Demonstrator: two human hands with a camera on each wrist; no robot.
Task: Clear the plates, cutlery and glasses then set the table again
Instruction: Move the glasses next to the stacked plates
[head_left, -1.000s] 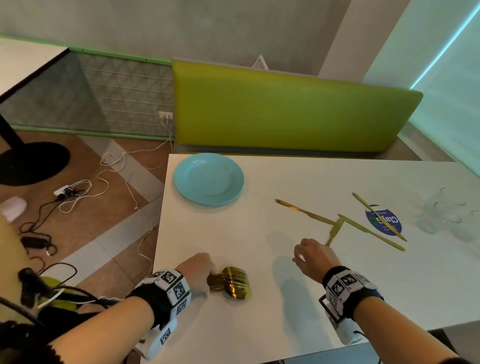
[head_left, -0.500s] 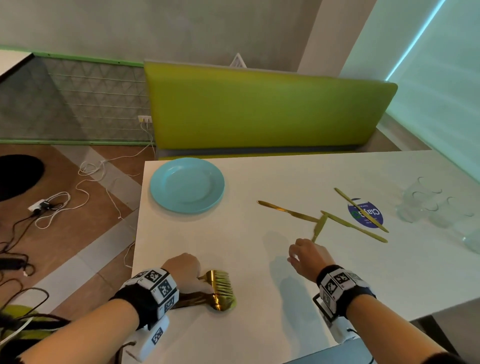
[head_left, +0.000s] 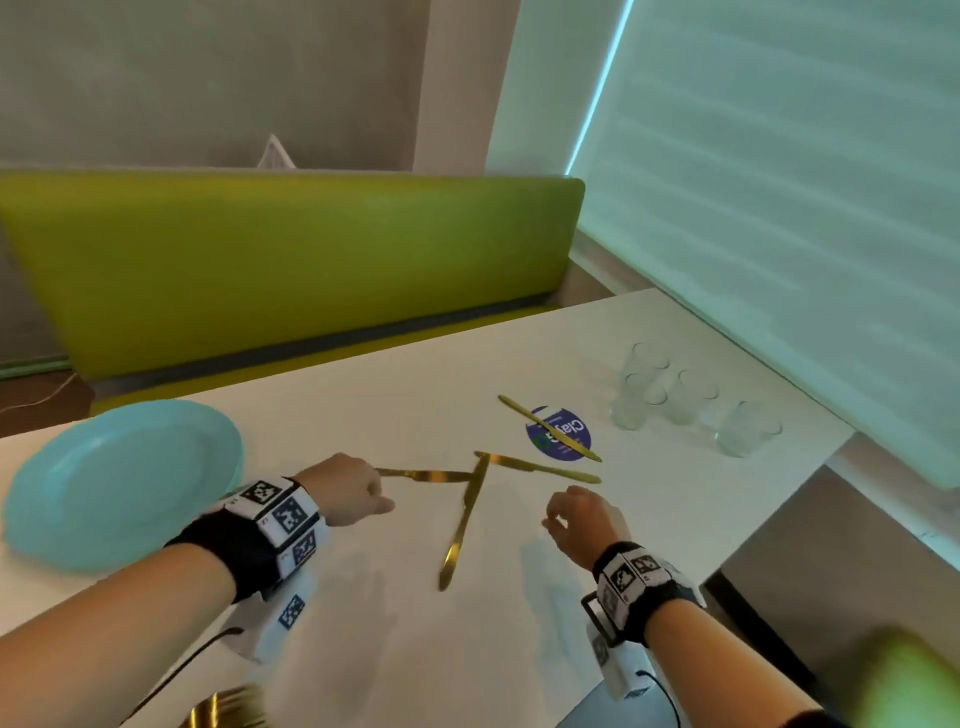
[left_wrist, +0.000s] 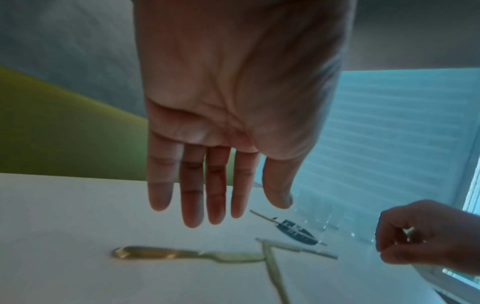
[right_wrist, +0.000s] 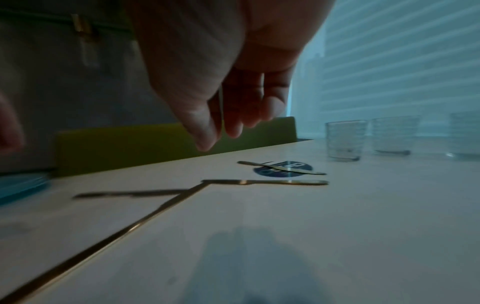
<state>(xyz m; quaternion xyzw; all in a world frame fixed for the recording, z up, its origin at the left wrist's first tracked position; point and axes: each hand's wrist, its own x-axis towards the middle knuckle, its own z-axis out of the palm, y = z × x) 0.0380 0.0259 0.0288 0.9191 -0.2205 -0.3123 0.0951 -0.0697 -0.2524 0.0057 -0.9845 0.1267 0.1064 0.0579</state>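
Several gold knives lie mid-table: one (head_left: 426, 474) just ahead of my left hand (head_left: 363, 493), a diagonal one (head_left: 464, 525), another (head_left: 540, 467) and one (head_left: 550, 428) across a blue sticker. In the left wrist view my left hand (left_wrist: 221, 214) hovers with fingers straight above the nearest knife (left_wrist: 161, 253), holding nothing. My right hand (head_left: 561, 519) hangs loosely curled over the table right of the diagonal knife and holds nothing; its fingers (right_wrist: 233, 127) are off the surface. A teal plate (head_left: 124, 483) sits at the left. Clear glasses (head_left: 691, 397) stand at the right.
A pile of gold cutlery (head_left: 228, 704) lies at the table's near edge. A green bench back (head_left: 291, 260) runs behind the white table (head_left: 363, 597). A window blind (head_left: 779, 208) borders the right side, close to the glasses.
My left hand has let go of the gold cutlery pile at the near edge and moved forward to the knives. The head view swung right. My right hand stayed about in place.
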